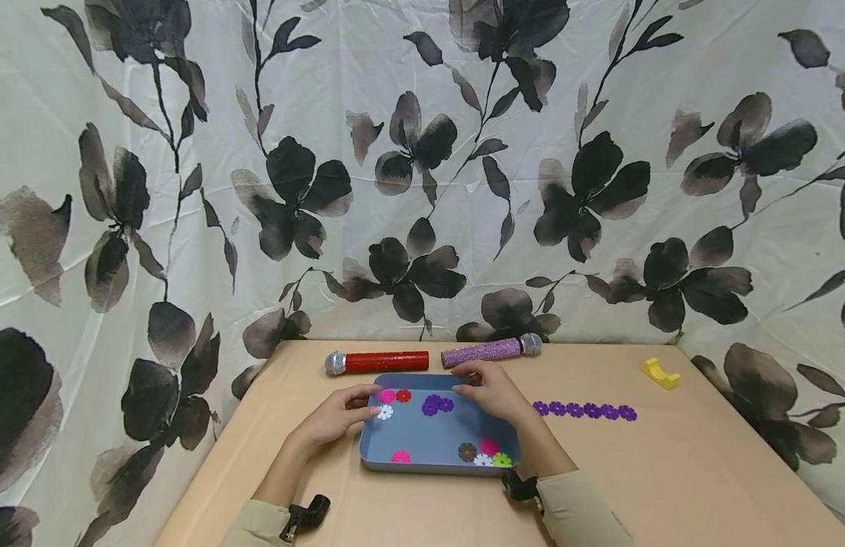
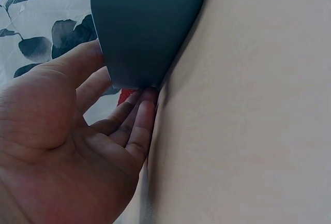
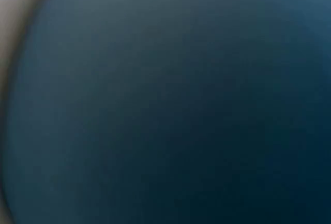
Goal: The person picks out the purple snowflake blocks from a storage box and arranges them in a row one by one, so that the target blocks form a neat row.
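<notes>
A shallow blue-grey tray (image 1: 429, 441) sits on the table, holding small flower-shaped discs: a purple cluster (image 1: 436, 405) toward the back, pink, red and white ones at the left, and brown, pink, white and green ones in the near right corner. My left hand (image 1: 330, 418) grips the tray's left end; the left wrist view shows fingers under the tray wall (image 2: 150, 32). At the far right rim, my right hand (image 1: 499, 393) pinches the tray, thumb on the inner side. The tray's blurred surface (image 3: 155, 79) fills the right wrist view, hiding those fingers.
Behind the tray lie a red glittery microphone (image 1: 387, 362) and a purple glittery microphone (image 1: 487, 351). A row of several purple flower discs (image 1: 592, 410) lies to the right. A yellow curved piece (image 1: 660, 374) is farther right. Floral cloth (image 1: 422, 190) hangs behind the table.
</notes>
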A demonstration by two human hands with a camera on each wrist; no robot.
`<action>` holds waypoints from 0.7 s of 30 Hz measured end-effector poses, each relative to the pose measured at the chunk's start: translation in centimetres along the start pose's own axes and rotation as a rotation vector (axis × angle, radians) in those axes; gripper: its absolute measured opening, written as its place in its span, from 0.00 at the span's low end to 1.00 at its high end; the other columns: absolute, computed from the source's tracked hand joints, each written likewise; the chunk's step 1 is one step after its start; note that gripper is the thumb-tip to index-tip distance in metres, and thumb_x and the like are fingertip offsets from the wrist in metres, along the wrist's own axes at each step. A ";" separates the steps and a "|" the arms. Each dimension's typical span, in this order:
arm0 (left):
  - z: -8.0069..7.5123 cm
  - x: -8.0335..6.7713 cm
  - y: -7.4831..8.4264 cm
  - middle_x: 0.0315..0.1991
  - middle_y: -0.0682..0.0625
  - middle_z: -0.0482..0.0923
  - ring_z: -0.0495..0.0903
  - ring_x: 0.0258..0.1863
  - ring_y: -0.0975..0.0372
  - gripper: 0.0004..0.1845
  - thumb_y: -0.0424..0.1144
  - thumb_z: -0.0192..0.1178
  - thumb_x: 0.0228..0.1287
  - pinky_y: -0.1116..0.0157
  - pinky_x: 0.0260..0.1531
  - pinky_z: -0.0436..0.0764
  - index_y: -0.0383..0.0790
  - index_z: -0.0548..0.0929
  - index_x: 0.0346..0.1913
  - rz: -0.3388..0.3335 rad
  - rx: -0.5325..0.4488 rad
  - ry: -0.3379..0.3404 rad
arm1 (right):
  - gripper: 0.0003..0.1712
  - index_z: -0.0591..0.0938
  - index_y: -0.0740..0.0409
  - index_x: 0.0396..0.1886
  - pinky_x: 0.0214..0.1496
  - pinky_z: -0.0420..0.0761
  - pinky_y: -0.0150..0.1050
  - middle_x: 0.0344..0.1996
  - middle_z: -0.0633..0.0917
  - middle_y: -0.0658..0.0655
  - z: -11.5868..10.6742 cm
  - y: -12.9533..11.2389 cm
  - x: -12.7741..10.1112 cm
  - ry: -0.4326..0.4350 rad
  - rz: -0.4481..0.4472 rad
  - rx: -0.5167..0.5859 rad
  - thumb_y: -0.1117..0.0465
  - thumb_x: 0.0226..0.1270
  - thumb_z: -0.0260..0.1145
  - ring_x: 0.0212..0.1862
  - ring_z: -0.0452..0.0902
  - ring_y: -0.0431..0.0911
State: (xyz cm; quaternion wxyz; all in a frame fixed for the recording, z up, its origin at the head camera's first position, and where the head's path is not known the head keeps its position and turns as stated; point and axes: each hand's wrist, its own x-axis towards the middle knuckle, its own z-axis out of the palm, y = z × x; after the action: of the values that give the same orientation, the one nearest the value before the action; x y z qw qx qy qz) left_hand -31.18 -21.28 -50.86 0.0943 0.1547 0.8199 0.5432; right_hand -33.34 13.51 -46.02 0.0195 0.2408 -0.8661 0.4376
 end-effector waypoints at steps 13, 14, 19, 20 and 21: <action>0.1 0.0 0.0 0.70 0.41 0.76 0.76 0.69 0.46 0.30 0.46 0.69 0.70 0.45 0.72 0.71 0.40 0.77 0.71 -0.005 -0.009 -0.003 | 0.20 0.85 0.61 0.60 0.51 0.84 0.48 0.55 0.86 0.62 4.9 -1.1 0.5 -0.134 -0.019 -0.106 0.61 0.70 0.73 0.52 0.82 0.53; 0.1 0.0 0.0 0.70 0.40 0.76 0.76 0.69 0.46 0.30 0.47 0.69 0.70 0.45 0.72 0.71 0.40 0.77 0.71 -0.006 -0.009 -0.003 | 0.20 0.85 0.60 0.60 0.55 0.83 0.51 0.55 0.86 0.61 5.1 -0.9 0.4 -0.144 -0.030 -0.126 0.61 0.70 0.73 0.54 0.82 0.54; 0.1 0.1 0.0 0.70 0.41 0.76 0.76 0.69 0.46 0.30 0.46 0.69 0.70 0.45 0.72 0.71 0.41 0.77 0.71 -0.014 -0.009 0.002 | 0.19 0.86 0.57 0.59 0.66 0.78 0.56 0.56 0.87 0.57 5.5 -0.3 0.4 -0.172 -0.066 -0.232 0.61 0.71 0.72 0.60 0.79 0.53; 0.1 0.1 0.1 0.70 0.41 0.77 0.76 0.69 0.46 0.29 0.46 0.69 0.70 0.45 0.72 0.71 0.40 0.78 0.71 -0.014 -0.010 0.003 | 0.17 0.87 0.57 0.58 0.64 0.79 0.54 0.54 0.87 0.56 5.5 -0.3 0.4 -0.173 -0.076 -0.256 0.61 0.71 0.72 0.58 0.79 0.52; 0.1 0.1 0.1 0.70 0.41 0.77 0.76 0.68 0.46 0.29 0.46 0.68 0.71 0.45 0.72 0.71 0.40 0.78 0.71 -0.014 -0.009 0.004 | 0.16 0.87 0.57 0.56 0.63 0.79 0.52 0.53 0.88 0.55 5.6 -0.2 0.4 -0.172 -0.081 -0.274 0.61 0.70 0.72 0.57 0.79 0.51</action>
State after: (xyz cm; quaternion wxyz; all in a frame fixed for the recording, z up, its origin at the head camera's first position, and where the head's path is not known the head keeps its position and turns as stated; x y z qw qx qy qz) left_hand -31.19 -21.16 -50.80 0.0969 0.1475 0.8186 0.5466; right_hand -32.57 8.98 -49.17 -0.0047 0.3070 -0.9058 0.2918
